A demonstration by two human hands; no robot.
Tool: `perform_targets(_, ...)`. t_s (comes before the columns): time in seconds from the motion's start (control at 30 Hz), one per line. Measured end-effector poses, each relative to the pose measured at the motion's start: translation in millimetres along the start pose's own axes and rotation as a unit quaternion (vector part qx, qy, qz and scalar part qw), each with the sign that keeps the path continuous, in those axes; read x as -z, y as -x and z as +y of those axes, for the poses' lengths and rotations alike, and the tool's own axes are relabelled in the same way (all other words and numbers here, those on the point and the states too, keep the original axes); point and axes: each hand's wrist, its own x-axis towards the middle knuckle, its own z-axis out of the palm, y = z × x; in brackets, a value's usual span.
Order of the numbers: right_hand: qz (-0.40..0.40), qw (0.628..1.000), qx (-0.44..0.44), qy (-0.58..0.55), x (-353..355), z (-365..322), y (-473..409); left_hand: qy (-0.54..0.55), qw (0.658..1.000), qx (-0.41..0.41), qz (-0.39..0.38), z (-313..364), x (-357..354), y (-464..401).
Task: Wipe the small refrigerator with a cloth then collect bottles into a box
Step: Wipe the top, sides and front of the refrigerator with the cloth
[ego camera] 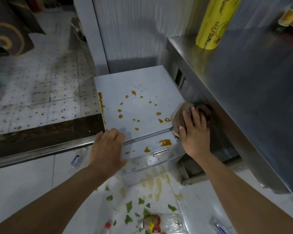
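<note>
At the centre of the frame the small white refrigerator (139,105) has orange stains across its top. The right hand (195,132) presses flat, fingers straight, on a brown cloth (179,118) at its right edge. The left hand (107,146) rests open on the front left corner. Bottles (152,223) lie on the floor at the bottom, among green scraps

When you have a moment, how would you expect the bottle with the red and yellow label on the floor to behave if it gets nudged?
The bottle lies on its side on the smooth white floor, so it would probably roll. It looks like clear plastic, likely light and slightly squashy. Leaf scraps and stains around it suggest it may be slippery.
</note>
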Motion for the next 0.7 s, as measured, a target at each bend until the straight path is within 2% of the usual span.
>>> perform_targets(0.1,0.017,1.000,0.001,0.001,-4.9,-13.5,4.5,0.012,1.000,-0.001,0.006,-3.2,-1.4,-0.9)
perform_targets(0.23,0.032,0.995,0.079,-0.054,-3.8,-52.5,28.7,0.022,1.000,-0.016,0.001,-6.6,1.3,-1.2)
perform_targets(0.33,-0.006,0.990,0.112,-0.089,-13.0,-88.3,48.9,0.036,0.999,-0.030,0.000,-10.7,1.4,3.6)
perform_targets(0.4,-0.018,0.987,0.137,-0.076,-15.8,-87.9,49.3,0.050,0.998,-0.042,0.012,-15.9,1.6,7.7)
perform_targets(0.57,-0.026,0.998,0.042,0.032,-5.4,-27.1,14.1,0.052,0.996,-0.078,-0.001,-38.2,3.4,7.6)
perform_targets(0.7,-0.010,1.000,0.009,0.025,-13.5,-47.7,14.0,0.108,0.992,-0.062,-0.014,-42.1,-2.1,5.6)
